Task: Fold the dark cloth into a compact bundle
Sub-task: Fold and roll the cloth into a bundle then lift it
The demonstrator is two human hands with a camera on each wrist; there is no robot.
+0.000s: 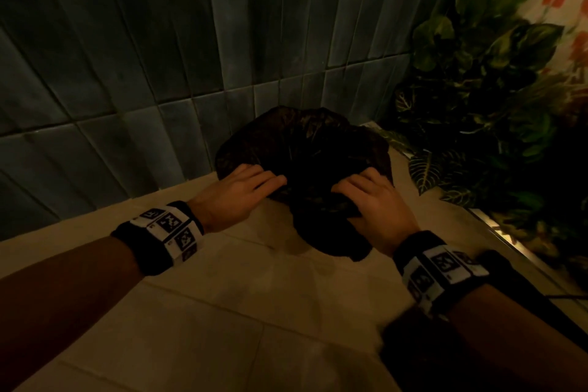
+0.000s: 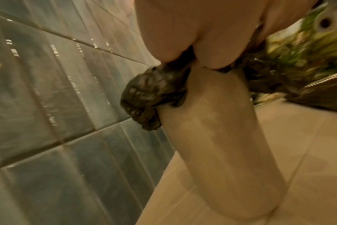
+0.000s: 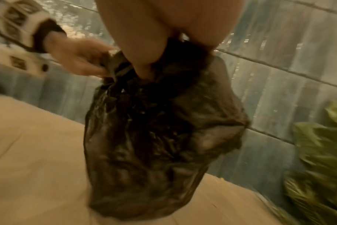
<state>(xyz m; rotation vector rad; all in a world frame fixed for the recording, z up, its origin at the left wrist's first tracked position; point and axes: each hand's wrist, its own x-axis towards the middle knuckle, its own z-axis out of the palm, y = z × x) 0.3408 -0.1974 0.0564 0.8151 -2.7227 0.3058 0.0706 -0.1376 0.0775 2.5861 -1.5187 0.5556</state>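
The dark cloth (image 1: 305, 149) is a thin, crinkled, slightly see-through sheet, bunched up above the beige tiled floor (image 1: 222, 296). My left hand (image 1: 245, 184) grips its left edge; a wad of the cloth (image 2: 148, 94) bulges out between thumb and fingers in the left wrist view. On the other side, my right hand (image 1: 366, 197) holds the gathered top. From it the cloth (image 3: 160, 144) hangs like a sack with its bottom near the floor. The other hand (image 3: 81, 60) shows at the left of the right wrist view, pinching the same edge.
A wall of dark blue-grey tiles (image 1: 159, 57) rises just behind the cloth. Leafy green plants (image 1: 483, 105) fill the right side, beside a metal strip (image 1: 496, 229) on the floor. A black cable (image 1: 541, 296) runs past my right wrist.
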